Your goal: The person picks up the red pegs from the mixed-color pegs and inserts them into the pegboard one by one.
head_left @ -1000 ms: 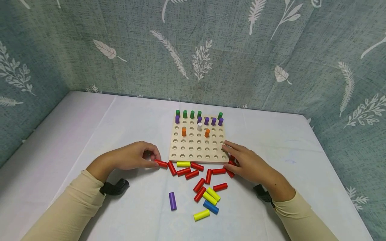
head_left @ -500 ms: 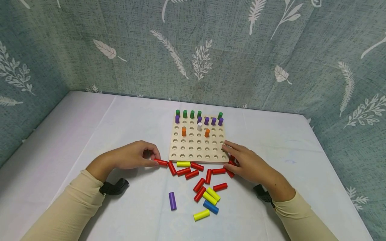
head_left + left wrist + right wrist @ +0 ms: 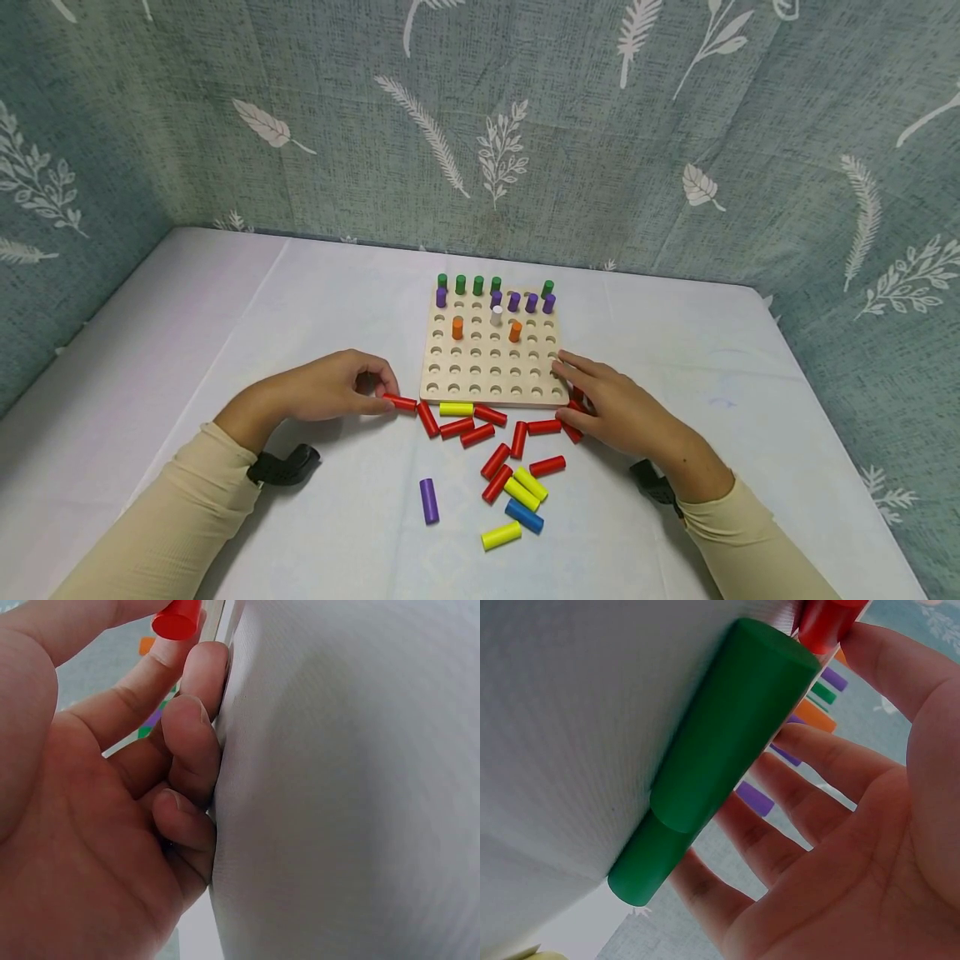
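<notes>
A wooden peg board (image 3: 465, 379) lies flat on the white table, with green, purple, orange and one white peg (image 3: 497, 315) standing in its holes. At the board's near left corner my left hand (image 3: 330, 387) pinches a red peg (image 3: 176, 624) between thumb and index finger; its other fingers curl against the table. My right hand (image 3: 626, 408) rests at the board's right edge with fingers extended. Its thumb touches a red peg (image 3: 826, 626) in the right wrist view. Two green pegs, one a nearer green peg (image 3: 735, 724), lie below that palm, hidden from the head view.
Several loose red pegs (image 3: 496, 460) lie in front of the board. Among them are yellow pegs (image 3: 501, 536), a blue peg (image 3: 524, 515) and, further left, a purple peg (image 3: 428, 501). A patterned cloth (image 3: 570, 150) hangs behind the table.
The red peg in my left hand has shifted very slightly. My right hand, the board and the loose pegs look the same.
</notes>
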Demonstrator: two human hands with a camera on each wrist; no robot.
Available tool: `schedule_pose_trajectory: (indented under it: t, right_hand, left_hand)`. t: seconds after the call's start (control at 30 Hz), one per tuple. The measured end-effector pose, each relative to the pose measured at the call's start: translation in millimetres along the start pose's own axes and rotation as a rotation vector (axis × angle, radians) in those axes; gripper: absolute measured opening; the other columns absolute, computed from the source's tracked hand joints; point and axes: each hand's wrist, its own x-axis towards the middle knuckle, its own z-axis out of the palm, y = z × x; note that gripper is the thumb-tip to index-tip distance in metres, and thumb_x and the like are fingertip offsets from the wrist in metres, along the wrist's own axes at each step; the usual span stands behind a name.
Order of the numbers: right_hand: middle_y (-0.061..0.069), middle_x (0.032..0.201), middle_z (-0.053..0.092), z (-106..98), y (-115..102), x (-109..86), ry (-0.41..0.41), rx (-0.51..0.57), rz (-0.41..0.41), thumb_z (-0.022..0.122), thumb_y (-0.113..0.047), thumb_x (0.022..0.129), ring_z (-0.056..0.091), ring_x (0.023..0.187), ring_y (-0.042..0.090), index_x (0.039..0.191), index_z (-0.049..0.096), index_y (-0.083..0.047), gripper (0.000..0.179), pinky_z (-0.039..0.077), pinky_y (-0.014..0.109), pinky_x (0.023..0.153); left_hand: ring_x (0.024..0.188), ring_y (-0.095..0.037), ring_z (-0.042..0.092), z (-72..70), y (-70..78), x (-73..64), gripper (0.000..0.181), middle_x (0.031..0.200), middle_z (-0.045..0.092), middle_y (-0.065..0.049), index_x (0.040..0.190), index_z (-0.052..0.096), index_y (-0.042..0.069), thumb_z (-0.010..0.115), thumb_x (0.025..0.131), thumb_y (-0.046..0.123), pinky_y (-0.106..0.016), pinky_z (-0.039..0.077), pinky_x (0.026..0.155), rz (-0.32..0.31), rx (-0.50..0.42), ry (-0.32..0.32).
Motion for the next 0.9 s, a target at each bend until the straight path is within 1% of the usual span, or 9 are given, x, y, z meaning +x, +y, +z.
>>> schedule_pose_trajectory:
  t: [0.2,0.43,0.6,0.7,0.9]
  right_hand:
    - [0.008,0.161,0.035,0.2,-0.7,0.0,0.001,-0.005,0.004,0.073,-0.039,0.09,0.04,0.144,0.037,0.154,0.04,-0.018,0.075,0.042,0.055,0.11]
    - [0.008,0.161,0.036,-0.3,-0.9,-0.2,0.009,-0.01,-0.004,0.073,-0.039,0.09,0.04,0.144,0.037,0.154,0.041,-0.018,0.075,0.042,0.055,0.11]
    - [0.008,0.161,0.036,-0.5,-0.4,-0.7,0.011,-0.008,-0.005,0.072,-0.04,0.091,0.041,0.144,0.037,0.154,0.04,-0.018,0.074,0.041,0.055,0.111]
    - [0.008,0.161,0.036,-0.1,-0.8,-1.1,0.009,-0.009,0.003,0.072,-0.041,0.091,0.04,0.144,0.037,0.154,0.04,-0.018,0.074,0.041,0.056,0.111]
    - [0.008,0.161,0.036,0.7,-2.3,-1.1,0.008,-0.01,0.014,0.072,-0.04,0.091,0.04,0.144,0.037,0.154,0.04,-0.019,0.075,0.042,0.056,0.11]
  left_hand:
    - [0.082,-0.018,0.051,-0.3,-0.4,0.9,0.014,0.083,0.059,0.0,0.095,0.07,0.016,0.078,0.087,0.022,-0.025,0.044,0.067,-0.001,0.002,0.008]
    - [0.079,-0.017,0.054,-1.6,-1.1,1.3,0.013,0.083,0.065,0.001,0.096,0.071,0.014,0.077,0.088,0.021,-0.025,0.045,0.068,0.012,-0.034,0.032]
    - [0.075,-0.016,0.054,-1.5,-2.9,3.9,0.012,0.082,0.066,0.002,0.097,0.072,0.016,0.078,0.087,0.018,-0.024,0.046,0.065,0.023,-0.037,0.097]
    - [0.073,-0.017,0.055,-1.2,-2.9,5.2,0.013,0.083,0.066,0.002,0.099,0.07,0.017,0.077,0.088,0.017,-0.025,0.047,0.063,0.014,-0.047,0.136]
    - [0.068,-0.018,0.058,-1.6,0.2,4.0,0.014,0.084,0.066,-0.001,0.101,0.068,0.017,0.076,0.089,0.019,-0.026,0.048,0.061,-0.005,-0.061,0.179]
